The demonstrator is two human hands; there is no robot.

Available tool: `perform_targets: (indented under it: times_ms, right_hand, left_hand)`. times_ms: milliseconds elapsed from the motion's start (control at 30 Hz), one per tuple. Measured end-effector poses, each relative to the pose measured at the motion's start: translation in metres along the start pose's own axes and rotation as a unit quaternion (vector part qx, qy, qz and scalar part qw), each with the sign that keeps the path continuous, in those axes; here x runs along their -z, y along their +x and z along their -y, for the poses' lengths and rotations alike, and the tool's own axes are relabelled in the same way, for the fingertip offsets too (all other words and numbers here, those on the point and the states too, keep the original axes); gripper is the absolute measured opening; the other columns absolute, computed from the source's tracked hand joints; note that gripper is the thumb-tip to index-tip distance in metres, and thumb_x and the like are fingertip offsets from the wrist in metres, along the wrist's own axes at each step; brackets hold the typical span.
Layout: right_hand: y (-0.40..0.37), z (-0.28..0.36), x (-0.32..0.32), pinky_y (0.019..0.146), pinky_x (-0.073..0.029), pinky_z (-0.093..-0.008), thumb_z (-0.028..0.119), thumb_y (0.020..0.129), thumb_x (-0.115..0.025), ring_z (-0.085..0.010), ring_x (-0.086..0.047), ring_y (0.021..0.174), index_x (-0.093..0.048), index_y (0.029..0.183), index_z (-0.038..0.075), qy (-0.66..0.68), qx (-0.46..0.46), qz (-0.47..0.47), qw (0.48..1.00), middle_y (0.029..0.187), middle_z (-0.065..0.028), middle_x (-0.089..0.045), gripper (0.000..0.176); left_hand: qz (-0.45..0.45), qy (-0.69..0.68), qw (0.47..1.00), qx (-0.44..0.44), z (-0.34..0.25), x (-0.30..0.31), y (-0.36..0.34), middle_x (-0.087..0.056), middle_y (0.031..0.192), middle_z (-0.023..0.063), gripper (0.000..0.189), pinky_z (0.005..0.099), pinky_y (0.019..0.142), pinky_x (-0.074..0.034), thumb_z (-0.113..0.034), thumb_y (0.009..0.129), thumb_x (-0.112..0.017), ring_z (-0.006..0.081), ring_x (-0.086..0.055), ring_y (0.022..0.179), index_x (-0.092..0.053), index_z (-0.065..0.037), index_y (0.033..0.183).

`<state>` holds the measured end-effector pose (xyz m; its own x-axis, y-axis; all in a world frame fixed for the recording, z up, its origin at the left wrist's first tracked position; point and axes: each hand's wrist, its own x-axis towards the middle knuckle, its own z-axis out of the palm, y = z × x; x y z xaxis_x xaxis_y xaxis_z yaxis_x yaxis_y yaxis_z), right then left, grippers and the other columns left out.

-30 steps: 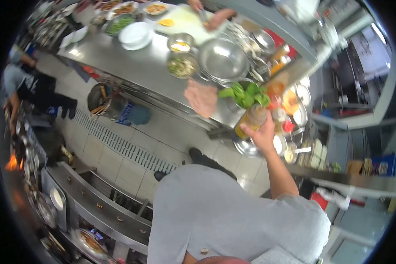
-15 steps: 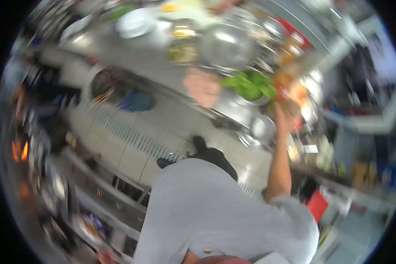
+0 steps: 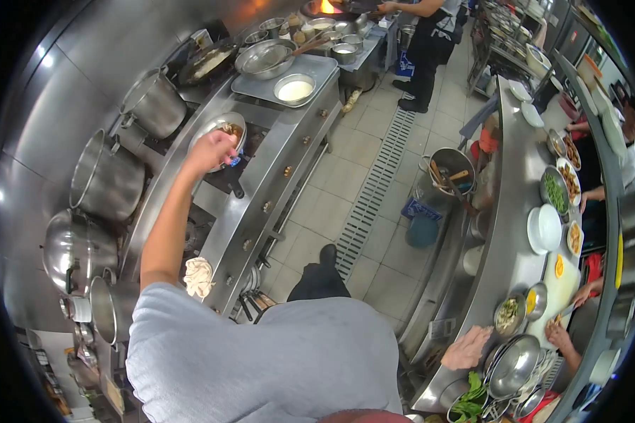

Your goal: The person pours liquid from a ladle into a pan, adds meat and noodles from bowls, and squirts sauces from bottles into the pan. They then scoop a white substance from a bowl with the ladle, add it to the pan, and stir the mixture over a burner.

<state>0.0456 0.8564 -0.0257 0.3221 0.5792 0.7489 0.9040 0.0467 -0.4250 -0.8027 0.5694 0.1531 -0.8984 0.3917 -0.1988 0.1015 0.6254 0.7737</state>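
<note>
My left hand (image 3: 213, 151) reaches out over the stove, above the near side of a pan (image 3: 209, 127) with brown food (image 3: 231, 130) in it. Its fingers are curled and pressed together; what they hold, if anything, is too small to make out. Part of the pan is hidden behind the hand, and a blue patch shows just beside the fingers. A dark handle end (image 3: 237, 190) sticks out below it. My right hand is out of view.
Tall steel pots (image 3: 107, 176) line the wall. A tray (image 3: 324, 70) holds a bowl of white liquid (image 3: 294, 89). A crumpled cloth (image 3: 198, 278) lies on the stove edge. Another person (image 3: 430, 42) works by a flame; other hands (image 3: 561, 337) are at the right counter (image 3: 504, 204).
The view has swung round from the ingredient counter to the stove. My right hand, reaching among the containers before, has left the view. My left hand now shows fully above the pan.
</note>
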Motion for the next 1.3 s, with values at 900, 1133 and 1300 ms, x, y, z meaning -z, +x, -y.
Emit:
perform_targets:
  times_ms: [900, 1133, 1300]
  right_hand:
    - [-0.17, 1.138, -0.433, 0.077, -0.058, -0.0376, 0.017, 0.09, -0.07, -0.0338, -0.067, 0.104, -0.05, 0.127, -0.008, 0.215, -0.041, 0.969, 0.111, 0.12, -0.0287, -0.063, 0.048]
    - [-0.228, 1.116, -0.445, 0.066, -0.051, -0.027, 0.002, 0.087, -0.068, -0.0086, -0.053, 0.069, -0.067, 0.092, 0.003, 0.562, 0.552, 0.61, 0.08, 0.076, -0.0002, -0.063, 0.006]
    - [-0.146, 0.991, -0.363, 0.053, -0.053, -0.0372, -0.004, 0.081, -0.072, -0.0223, -0.067, 0.065, -0.064, 0.089, -0.003, 0.459, -0.066, 0.886, -0.022, 0.081, -0.016, -0.069, 0.012]
  left_hand:
    - [-0.131, -0.327, 0.857, 0.376, 0.095, -0.195, -0.205, -0.071, 0.081, 0.0071, 0.024, 0.0268, 0.057, -0.049, -0.022, 0.096, -0.064, 0.0144, -0.067, 0.068, -0.062, 0.0, 0.104]
    - [-0.072, -0.357, 0.876, 0.316, 0.047, -0.212, -0.131, -0.069, 0.088, 0.0052, 0.026, 0.0239, 0.059, -0.046, -0.024, 0.098, -0.062, 0.0102, -0.061, 0.072, -0.062, -0.001, 0.11]
    - [0.018, -0.299, 0.919, 0.258, 0.043, -0.19, -0.078, -0.066, 0.088, 0.0059, 0.025, 0.0235, 0.061, -0.045, -0.023, 0.1, -0.058, 0.0104, -0.059, 0.073, -0.061, -0.001, 0.112]
